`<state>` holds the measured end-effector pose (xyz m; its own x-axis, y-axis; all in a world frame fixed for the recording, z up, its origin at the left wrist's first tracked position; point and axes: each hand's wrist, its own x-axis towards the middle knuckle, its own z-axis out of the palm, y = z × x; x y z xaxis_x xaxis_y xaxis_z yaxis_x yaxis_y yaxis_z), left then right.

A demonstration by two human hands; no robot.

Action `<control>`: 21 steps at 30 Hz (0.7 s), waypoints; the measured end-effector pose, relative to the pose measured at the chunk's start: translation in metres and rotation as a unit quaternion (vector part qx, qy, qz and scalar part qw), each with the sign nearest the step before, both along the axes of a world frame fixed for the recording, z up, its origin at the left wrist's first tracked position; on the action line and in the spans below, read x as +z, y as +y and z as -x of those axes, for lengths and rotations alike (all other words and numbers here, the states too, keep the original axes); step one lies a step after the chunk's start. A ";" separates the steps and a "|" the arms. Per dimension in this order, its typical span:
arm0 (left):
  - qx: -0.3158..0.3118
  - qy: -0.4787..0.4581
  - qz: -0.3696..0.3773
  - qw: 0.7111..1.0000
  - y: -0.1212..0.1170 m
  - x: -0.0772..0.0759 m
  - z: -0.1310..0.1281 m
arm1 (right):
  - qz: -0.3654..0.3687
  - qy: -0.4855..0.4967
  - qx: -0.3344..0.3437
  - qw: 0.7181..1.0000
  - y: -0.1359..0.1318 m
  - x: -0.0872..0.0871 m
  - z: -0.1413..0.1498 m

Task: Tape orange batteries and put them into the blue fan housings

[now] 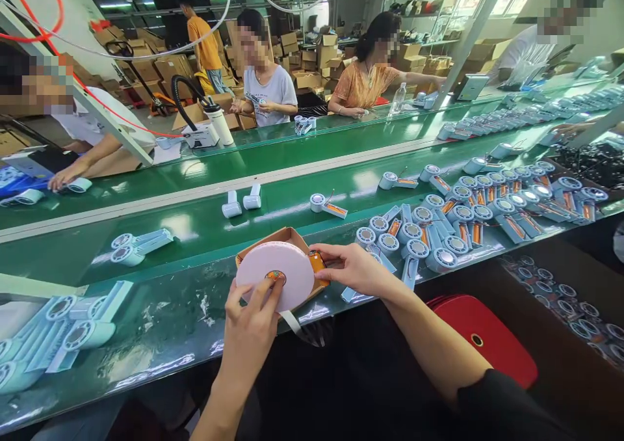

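A large flat roll of white tape (297, 268) lies over an open cardboard box (287, 234) at the bench edge. My left hand (253, 317) holds the roll, with fingertips pressed at its core and the thumb on its near left side. A small orange piece (275, 276) shows in the core hole. Between the thumb and fingers of my right hand (348, 268) is a flat orange piece (318, 264), held against the roll's right edge. A loose strip of tape (292, 322) hangs below the roll.
Many light-blue handheld fan bodies (414, 231) crowd the bench at right, some with orange inserts. More fan bodies (88, 334) are stacked at left. A green conveyor belt (277, 216) runs beyond. Several people work across it. A red stool (482, 337) stands below right.
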<state>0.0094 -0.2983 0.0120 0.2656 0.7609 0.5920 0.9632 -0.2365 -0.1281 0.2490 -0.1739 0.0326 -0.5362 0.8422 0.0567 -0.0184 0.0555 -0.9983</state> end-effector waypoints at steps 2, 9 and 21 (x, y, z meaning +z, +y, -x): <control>0.020 -0.010 -0.009 1.000 0.001 -0.001 -0.006 | 0.037 0.072 -0.031 0.996 -0.004 -0.009 0.007; 0.079 -0.039 -0.053 0.995 0.004 -0.027 -0.040 | 0.109 0.363 -0.311 0.872 -0.042 -0.051 0.063; 0.109 -0.064 0.313 0.941 0.028 -0.001 0.036 | 0.015 0.308 -0.344 0.887 0.052 0.000 -0.069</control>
<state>-0.0269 -0.2699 0.0112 0.0197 0.9995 0.0257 0.9955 -0.0220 0.0919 0.3179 -0.1223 0.0331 0.2295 0.9643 0.1322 -0.5325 0.2381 -0.8123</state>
